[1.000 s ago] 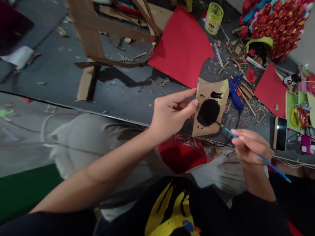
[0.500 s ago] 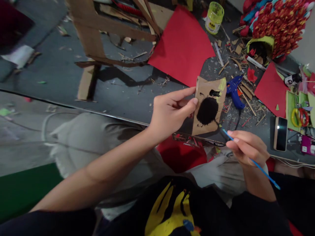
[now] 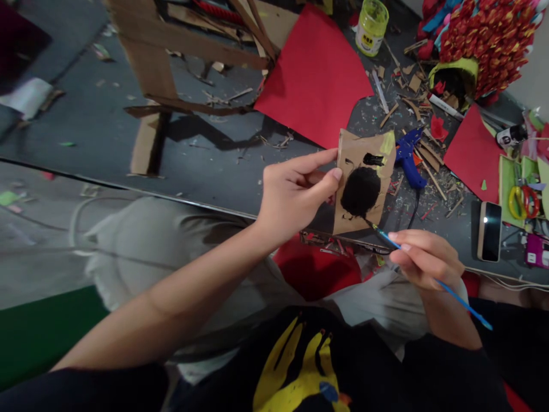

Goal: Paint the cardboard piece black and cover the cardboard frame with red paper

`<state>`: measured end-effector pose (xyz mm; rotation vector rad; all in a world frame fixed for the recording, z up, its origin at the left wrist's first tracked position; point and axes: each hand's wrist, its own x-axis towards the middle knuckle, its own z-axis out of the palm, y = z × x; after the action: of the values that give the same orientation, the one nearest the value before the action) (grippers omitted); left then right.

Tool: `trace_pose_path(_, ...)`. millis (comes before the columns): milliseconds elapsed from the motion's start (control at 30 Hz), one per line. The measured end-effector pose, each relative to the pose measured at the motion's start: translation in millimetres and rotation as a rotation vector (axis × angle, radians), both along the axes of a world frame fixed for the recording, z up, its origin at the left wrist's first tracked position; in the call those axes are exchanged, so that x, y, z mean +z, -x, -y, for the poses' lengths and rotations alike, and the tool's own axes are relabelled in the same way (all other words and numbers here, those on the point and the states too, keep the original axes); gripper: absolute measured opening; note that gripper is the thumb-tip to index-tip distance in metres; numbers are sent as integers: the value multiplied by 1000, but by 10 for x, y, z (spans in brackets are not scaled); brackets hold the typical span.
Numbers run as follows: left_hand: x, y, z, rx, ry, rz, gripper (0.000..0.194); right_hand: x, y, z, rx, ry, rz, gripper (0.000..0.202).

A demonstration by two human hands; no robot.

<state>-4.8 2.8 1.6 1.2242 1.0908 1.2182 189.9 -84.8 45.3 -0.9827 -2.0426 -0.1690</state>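
Your left hand (image 3: 295,194) pinches a cardboard piece (image 3: 362,183) by its left edge, thumb on the face and fingers behind, holding it upright just above the near edge of the dark surface (image 3: 206,154). That edge grip keeps your skin clear of the wet-looking black blot (image 3: 361,191) painted at its centre and leaves the whole face open to the brush. A smaller black stroke and a patch of yellow-green sit near the top of the piece.

Your right hand (image 3: 422,260) is closed on a thin blue brush (image 3: 429,274), held pencil-style close to the bristles, seemingly for fine control. The tip meets the lower right rim of the blot, while the handle trails back past your wrist.

Beyond the cardboard, a blue glue gun (image 3: 407,157) lies among cardboard scraps, its cord running toward you. A red sheet (image 3: 315,77) lies flat further back, with a yellow jar (image 3: 371,26) beyond it. A phone (image 3: 489,230) rests to your right, its screen glinting, beside a green tray holding scissors (image 3: 520,201). Larger cardboard strips (image 3: 171,51) stand at the far left.
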Motion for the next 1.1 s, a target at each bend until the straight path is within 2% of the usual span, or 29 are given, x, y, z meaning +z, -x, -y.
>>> trace_pose_path(133, 7, 0, 3, -10, 4, -7, 31, -48, -47, -21, -39, -97, 1, 8)
trace_pose_path(267, 14, 5, 4, -10, 4, -14, 31, -41, -27, -9, -6, 16, -14, 10)
trace_pose_path(433, 10, 26, 0, -1, 0, -34, 30, -16, -26, 10, -25, -70, 80, 10)
trace_pose_path(600, -2, 21, -4, 17, -13, -15, 29, -31, -18, -11, -18, 19, -19, 8)
trace_pose_path(667, -5, 18, -5, 14, -11, 0, 29, -40, -23, -20, -27, -16, -41, 7)
trace_pose_path(767, -13, 20, -8, -4, -7, 25, 30, -28, -23, -15, -64, -86, 61, 9)
trace_pose_path(867, -31, 24, -13, 8, -19, 33, 28, -1, 15, -7, -38, -15, 108, 10)
trace_pose_path(967, -41, 25, -16, 14, -30, 32, 28, 0, 45, -20, 7, 41, -7, 12)
trace_pose_path(1100, -6, 24, -3, 0, -6, -8, 29, -38, 3, -42, -27, -73, -14, 9)
